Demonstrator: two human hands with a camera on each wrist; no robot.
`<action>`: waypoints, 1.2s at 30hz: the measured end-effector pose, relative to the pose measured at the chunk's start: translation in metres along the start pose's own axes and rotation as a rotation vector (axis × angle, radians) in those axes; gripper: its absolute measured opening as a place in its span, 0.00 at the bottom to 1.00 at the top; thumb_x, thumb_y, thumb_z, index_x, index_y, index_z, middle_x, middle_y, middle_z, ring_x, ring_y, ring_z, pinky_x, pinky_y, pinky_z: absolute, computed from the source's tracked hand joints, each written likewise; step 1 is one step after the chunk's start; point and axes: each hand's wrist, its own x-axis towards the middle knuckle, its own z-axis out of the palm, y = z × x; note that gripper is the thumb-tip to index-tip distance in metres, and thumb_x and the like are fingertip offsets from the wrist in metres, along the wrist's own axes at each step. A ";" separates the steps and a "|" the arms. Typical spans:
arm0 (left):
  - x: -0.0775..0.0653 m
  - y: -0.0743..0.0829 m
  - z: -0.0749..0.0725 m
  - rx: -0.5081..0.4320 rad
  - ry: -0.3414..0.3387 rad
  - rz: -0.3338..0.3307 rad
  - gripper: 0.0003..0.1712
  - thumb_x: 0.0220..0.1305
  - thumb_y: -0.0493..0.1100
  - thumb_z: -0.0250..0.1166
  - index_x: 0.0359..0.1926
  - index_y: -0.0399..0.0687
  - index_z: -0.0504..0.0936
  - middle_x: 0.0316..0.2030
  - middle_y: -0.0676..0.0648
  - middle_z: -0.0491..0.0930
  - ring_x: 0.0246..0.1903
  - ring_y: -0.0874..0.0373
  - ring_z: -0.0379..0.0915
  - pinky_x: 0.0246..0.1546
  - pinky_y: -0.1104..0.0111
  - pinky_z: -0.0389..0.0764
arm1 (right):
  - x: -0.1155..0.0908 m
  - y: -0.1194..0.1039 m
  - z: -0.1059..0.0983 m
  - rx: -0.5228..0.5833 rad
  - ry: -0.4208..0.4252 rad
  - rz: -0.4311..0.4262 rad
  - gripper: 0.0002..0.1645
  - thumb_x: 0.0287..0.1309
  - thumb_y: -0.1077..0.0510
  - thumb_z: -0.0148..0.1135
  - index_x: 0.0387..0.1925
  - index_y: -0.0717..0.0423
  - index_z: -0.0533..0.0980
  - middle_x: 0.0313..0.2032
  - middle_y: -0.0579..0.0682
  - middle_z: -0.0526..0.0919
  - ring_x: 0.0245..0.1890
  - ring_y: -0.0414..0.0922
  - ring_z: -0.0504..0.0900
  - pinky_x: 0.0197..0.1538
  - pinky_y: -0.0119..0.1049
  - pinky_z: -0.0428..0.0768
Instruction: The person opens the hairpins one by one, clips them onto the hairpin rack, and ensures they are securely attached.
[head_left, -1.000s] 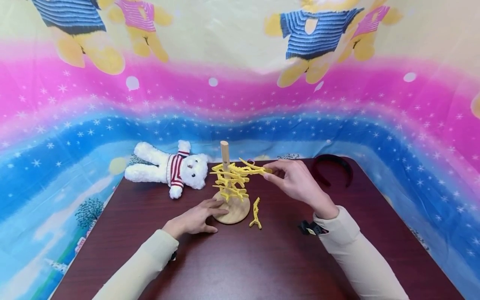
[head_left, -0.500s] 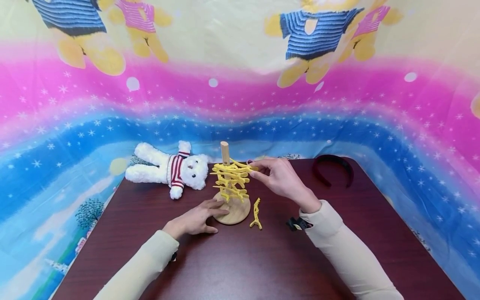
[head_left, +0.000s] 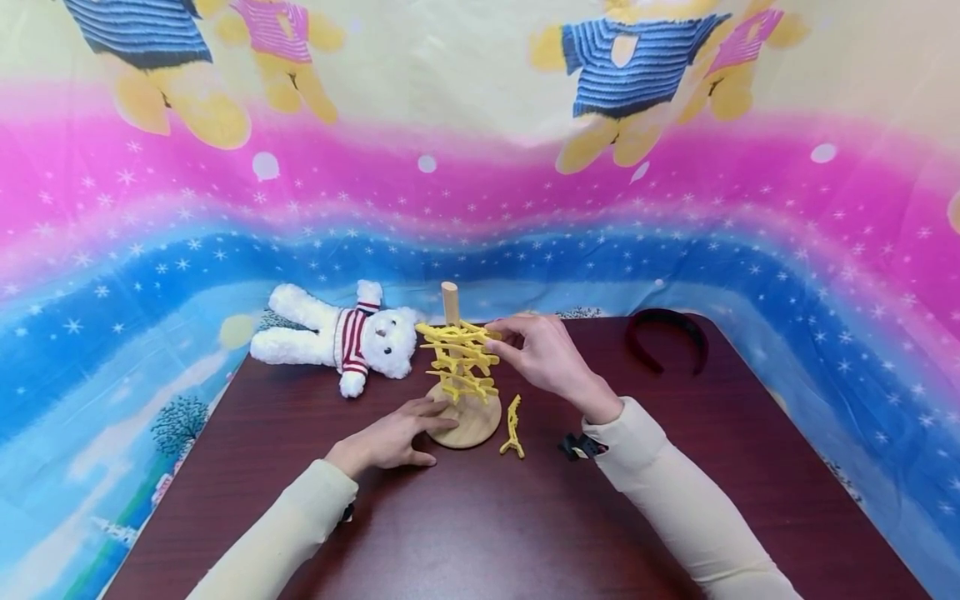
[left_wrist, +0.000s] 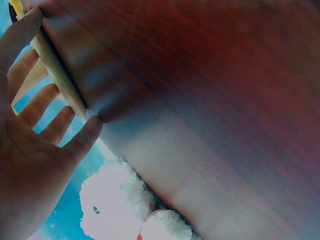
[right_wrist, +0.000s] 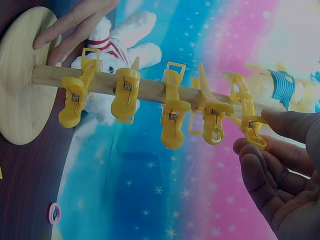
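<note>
A wooden stand, a post (head_left: pixel 450 305) on a round base (head_left: pixel 480 423), has several yellow hair clips (right_wrist: pixel 172 110) clamped along its post. My right hand (head_left: pixel 546 357) pinches the handles of the topmost hair clip (right_wrist: pixel 245 100) between thumb and fingers. In the right wrist view that clip lies against the post, its jaws around or beside it; which, I cannot tell. My left hand (head_left: pixel 387 435) rests its fingers on the base's left side, fingers spread in the left wrist view. Just right of the base, one loose yellow hair clip (head_left: pixel 513 427) lies on the table.
A white teddy bear (head_left: pixel 348 337) in a striped sweater lies left of the stand. A dark red headband (head_left: pixel 667 340) is at the back right. Behind the stand lies a small pink ring (right_wrist: pixel 54 213). A printed cloth (head_left: pixel 480 192) borders the dark table (head_left: pixel 540 533).
My right hand has moved left with the hair clip, bringing it from beside the post to the top of the clip stack. My left hand has stayed on the base.
</note>
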 end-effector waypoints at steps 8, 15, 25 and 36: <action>0.000 0.000 -0.001 -0.007 -0.005 -0.007 0.37 0.61 0.50 0.72 0.70 0.56 0.72 0.76 0.41 0.59 0.76 0.38 0.51 0.72 0.45 0.62 | 0.002 -0.003 0.002 -0.005 0.000 0.021 0.14 0.59 0.48 0.71 0.44 0.49 0.87 0.31 0.43 0.87 0.28 0.36 0.80 0.32 0.32 0.78; 0.000 0.000 -0.001 0.002 0.002 -0.002 0.37 0.60 0.51 0.72 0.70 0.56 0.72 0.76 0.41 0.59 0.76 0.38 0.51 0.72 0.46 0.61 | 0.005 -0.001 0.000 -0.006 -0.025 0.061 0.16 0.59 0.48 0.70 0.46 0.49 0.87 0.32 0.44 0.87 0.29 0.37 0.83 0.34 0.33 0.81; 0.000 0.001 -0.002 0.004 0.004 0.001 0.37 0.60 0.50 0.72 0.70 0.56 0.72 0.75 0.41 0.59 0.76 0.38 0.51 0.72 0.46 0.61 | 0.006 0.001 -0.003 0.011 -0.047 0.119 0.21 0.60 0.45 0.69 0.52 0.49 0.84 0.34 0.45 0.88 0.31 0.39 0.85 0.38 0.36 0.84; 0.000 -0.001 0.000 -0.007 0.004 0.002 0.37 0.60 0.50 0.72 0.70 0.56 0.72 0.75 0.41 0.60 0.76 0.38 0.51 0.72 0.45 0.61 | 0.004 0.004 -0.001 0.013 -0.063 0.157 0.23 0.59 0.42 0.69 0.52 0.47 0.83 0.35 0.43 0.87 0.33 0.38 0.85 0.40 0.38 0.84</action>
